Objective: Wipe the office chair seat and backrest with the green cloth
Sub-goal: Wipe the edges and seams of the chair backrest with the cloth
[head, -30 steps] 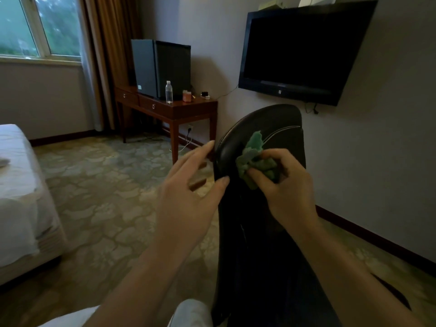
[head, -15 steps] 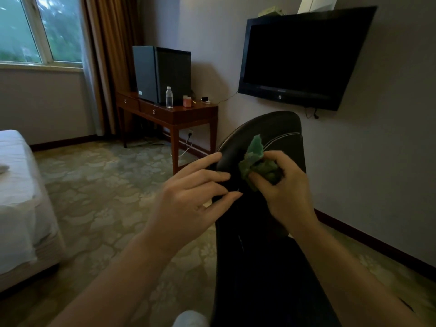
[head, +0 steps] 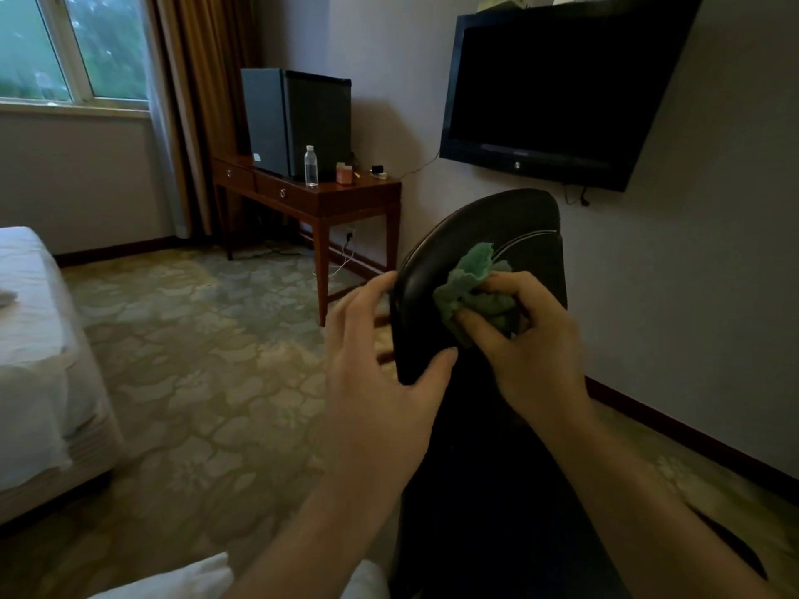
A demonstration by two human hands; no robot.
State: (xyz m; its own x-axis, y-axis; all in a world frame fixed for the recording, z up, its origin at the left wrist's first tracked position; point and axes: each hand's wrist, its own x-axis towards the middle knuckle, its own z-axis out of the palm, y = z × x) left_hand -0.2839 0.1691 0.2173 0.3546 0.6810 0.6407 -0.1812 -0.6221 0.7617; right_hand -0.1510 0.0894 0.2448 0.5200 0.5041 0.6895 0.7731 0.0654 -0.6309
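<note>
1. Now, the right hand squeezes the bunched-up cloth against the top of the backrest.
2. The left hand grips the backrest's edge. Best hold it steady.
3. Rub with long, firm strokes, going down.
4. The seat is hidden.

Premises presenting as a hotel room: bed standing left, television hanging wall-mounted, minibar fridge sitting on counter.
</note>
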